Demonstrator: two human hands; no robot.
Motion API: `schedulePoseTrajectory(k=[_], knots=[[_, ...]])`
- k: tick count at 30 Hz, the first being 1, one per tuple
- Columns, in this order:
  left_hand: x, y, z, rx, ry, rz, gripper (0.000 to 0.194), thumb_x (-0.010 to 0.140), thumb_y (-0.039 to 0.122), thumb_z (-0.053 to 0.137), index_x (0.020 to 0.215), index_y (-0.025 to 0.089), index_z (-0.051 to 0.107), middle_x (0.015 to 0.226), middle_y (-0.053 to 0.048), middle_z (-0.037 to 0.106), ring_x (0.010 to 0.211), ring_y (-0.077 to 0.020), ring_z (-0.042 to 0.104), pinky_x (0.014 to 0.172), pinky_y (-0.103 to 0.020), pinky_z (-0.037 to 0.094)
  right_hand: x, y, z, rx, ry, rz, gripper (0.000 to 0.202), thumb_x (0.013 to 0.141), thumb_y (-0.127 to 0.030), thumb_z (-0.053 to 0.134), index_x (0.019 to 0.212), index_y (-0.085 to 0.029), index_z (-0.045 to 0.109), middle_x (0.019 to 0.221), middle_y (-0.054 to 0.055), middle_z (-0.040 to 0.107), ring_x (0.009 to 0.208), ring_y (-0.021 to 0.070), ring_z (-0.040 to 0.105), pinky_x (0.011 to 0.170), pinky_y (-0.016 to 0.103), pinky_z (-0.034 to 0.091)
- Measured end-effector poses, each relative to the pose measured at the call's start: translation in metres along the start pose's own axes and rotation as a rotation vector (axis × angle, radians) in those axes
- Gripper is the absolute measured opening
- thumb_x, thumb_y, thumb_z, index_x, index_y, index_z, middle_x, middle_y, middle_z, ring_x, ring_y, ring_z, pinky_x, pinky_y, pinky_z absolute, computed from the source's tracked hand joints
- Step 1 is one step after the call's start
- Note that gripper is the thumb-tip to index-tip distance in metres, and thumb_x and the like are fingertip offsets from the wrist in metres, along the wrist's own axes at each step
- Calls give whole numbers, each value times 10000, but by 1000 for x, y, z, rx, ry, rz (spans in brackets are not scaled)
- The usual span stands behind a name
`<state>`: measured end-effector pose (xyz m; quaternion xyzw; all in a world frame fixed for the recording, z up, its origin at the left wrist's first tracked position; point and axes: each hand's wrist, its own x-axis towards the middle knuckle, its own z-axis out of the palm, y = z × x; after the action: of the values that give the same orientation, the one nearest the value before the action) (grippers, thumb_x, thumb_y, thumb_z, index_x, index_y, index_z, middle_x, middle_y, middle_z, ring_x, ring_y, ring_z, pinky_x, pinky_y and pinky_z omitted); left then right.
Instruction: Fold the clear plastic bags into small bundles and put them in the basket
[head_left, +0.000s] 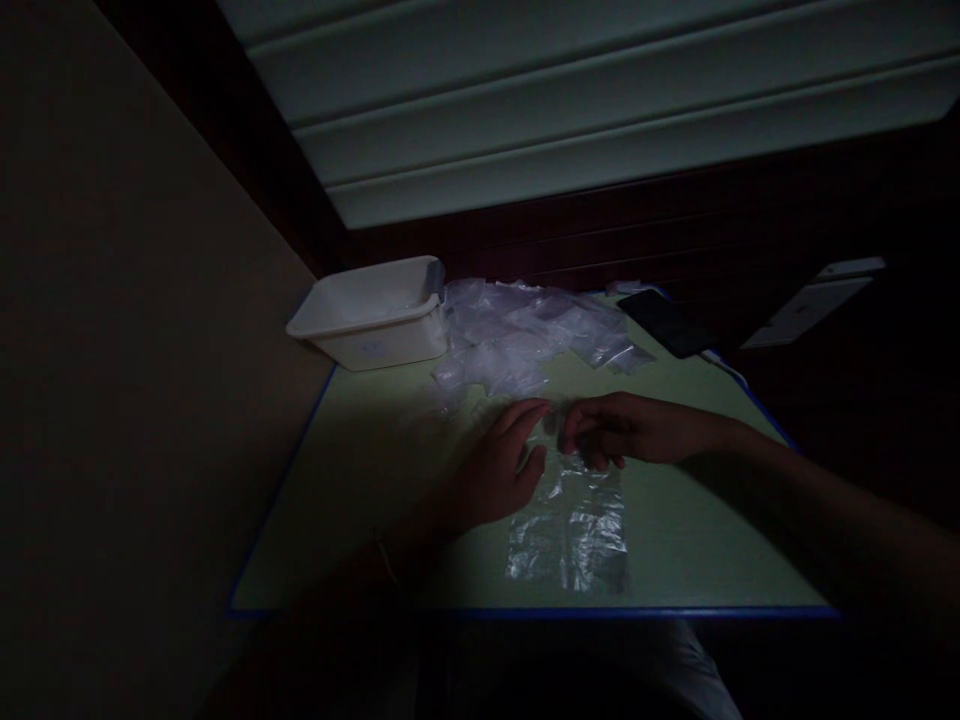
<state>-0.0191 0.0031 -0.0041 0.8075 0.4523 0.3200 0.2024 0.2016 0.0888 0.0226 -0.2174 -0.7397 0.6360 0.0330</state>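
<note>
A clear plastic bag (592, 535) lies flat on the pale green table (720, 530), near its front edge. My left hand (501, 465) is at the bag's upper left, thumb and fingers apart, with nothing visible between them. Over the bag's top end is my right hand (619, 428), its fingers curled downward; whether they grip the plastic is too dark to tell. Behind both hands spreads a loose pile of clear plastic bags (517, 335).
A white plastic bin (390, 340) stands at the table's back left, beside the wall. A dark phone (666, 322) with a white cable (726, 370) lies at the back right. Pale slatted panels (562, 120) rise behind the table.
</note>
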Motion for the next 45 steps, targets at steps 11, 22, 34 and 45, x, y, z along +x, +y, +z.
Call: schedulePoseTrajectory(k=[11,22,34,45], knots=[[1,1,-2,18,15,22,470,874,147,458,1339,201,415,1363,-93,460,1255,-202,446,1071,-397,396,2,0,-4,-31,39,-11,211,838,-118,482,1030,-118,571,726,9,606,590,82,569,470,167,423],[1,-5,-3,58,-37,206,130,797,107,501,820,172,611,1085,-82,656,1129,-225,541,977,-445,457,-4,-9,-13,-73,237,52,118,854,-214,480,867,-137,569,752,30,642,468,53,486,391,172,343],[1,4,-8,168,-129,238,334,823,171,485,1151,146,543,1178,-112,608,1199,-225,487,1018,-420,416,-5,-8,-9,-209,172,47,159,848,-198,463,902,-133,597,733,32,639,562,97,581,434,178,403],[2,-3,-4,185,-161,242,368,803,102,456,1147,166,570,1166,-80,613,1182,-216,491,1034,-426,401,-2,-9,-1,-86,38,57,189,850,-147,472,1005,-136,579,691,-1,613,533,78,572,424,154,426]])
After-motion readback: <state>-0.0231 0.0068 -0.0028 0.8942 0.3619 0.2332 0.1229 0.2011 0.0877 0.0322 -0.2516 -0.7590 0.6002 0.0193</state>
